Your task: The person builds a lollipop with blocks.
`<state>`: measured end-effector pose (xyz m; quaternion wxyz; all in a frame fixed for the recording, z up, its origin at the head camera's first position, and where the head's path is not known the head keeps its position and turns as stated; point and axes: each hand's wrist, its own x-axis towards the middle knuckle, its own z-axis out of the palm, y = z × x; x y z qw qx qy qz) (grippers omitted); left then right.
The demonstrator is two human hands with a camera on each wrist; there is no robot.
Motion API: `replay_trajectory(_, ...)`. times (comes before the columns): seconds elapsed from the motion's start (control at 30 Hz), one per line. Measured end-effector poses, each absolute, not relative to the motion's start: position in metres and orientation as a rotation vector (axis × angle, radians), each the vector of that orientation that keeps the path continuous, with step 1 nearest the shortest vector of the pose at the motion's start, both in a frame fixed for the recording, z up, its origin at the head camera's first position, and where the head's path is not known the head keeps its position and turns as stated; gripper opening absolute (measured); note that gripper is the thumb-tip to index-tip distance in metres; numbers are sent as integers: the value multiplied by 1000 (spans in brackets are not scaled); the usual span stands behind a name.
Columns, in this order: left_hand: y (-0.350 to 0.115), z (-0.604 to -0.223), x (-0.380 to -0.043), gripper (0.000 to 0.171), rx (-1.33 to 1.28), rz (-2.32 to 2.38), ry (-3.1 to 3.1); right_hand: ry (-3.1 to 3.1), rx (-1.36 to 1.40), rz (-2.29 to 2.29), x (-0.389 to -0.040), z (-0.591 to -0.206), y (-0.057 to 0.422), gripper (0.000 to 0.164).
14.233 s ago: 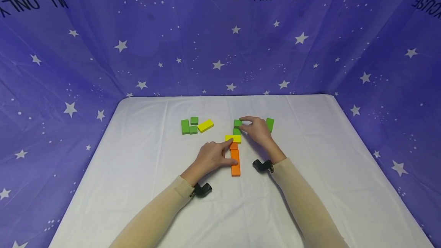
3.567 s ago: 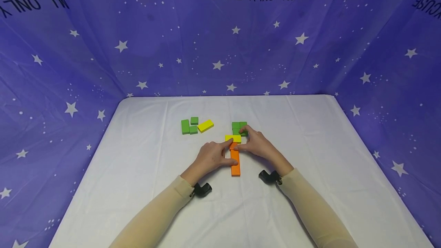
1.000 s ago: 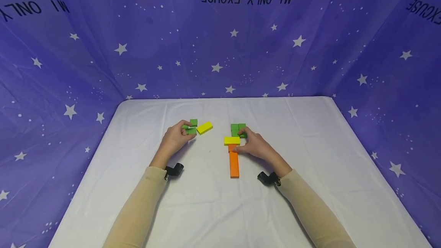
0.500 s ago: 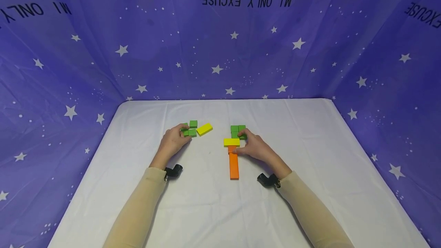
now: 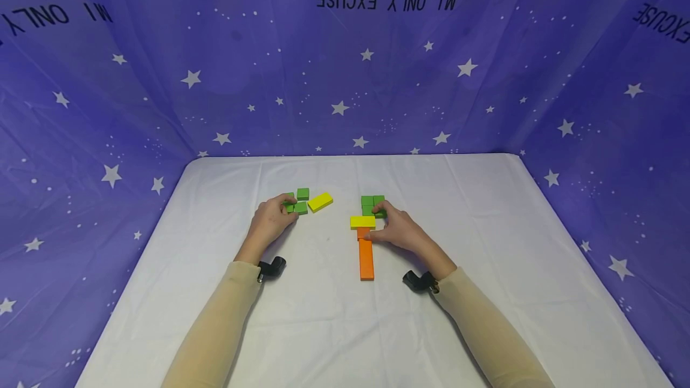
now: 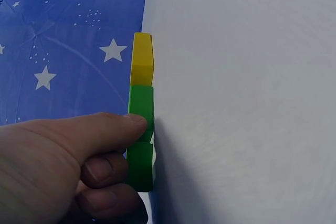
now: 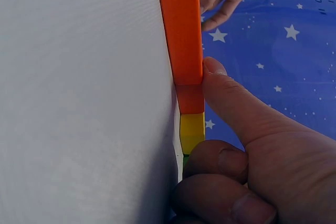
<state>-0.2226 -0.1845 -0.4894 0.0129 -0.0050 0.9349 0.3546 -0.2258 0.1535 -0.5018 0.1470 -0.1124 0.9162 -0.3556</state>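
In the head view, my left hand (image 5: 269,219) grips a longer green block (image 5: 290,196) in the left cluster, thumb and index finger at its sides; the fingers hide part of it. Two small green blocks, one behind (image 5: 303,194) and one nearer (image 5: 300,208), lie beside it. My right hand (image 5: 401,227) rests at a line of blocks: its index finger touches a longer green block (image 5: 380,200), its thumb a small orange block (image 5: 363,233). Small green blocks (image 5: 367,201) adjoin the longer green one. A yellow block (image 5: 362,222) lies crosswise, above a long orange block (image 5: 366,260).
A loose yellow block (image 5: 320,202) lies at an angle right of the left cluster. White cloth covers the table (image 5: 323,328). A purple star-patterned curtain (image 5: 345,76) stands behind it and at both sides. Each wrist carries a black camera (image 5: 272,267).
The longer green block now stands beside the small green blocks, moved there from the right. My left hand has left the orange and yellow blocks for the left cluster; the right hand stays put lately.
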Motion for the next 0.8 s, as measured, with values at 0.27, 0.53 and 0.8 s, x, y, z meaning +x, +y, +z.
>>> replay_trajectory(0.27, -187, -488, -224, 37, -5, 1170, 2898, 2638, -316, -1024, -225, -500, 154, 83)
replay_trajectory(0.53, -188, -483, -225, 37, 25, 1293, 2823, 2635, -314, -1032, -226, -500, 152, 85)
replay_trajectory(0.8, -179, -477, -221, 36, 75, 1398, 2801, 2630, -319, -1035, -226, -501, 152, 84)
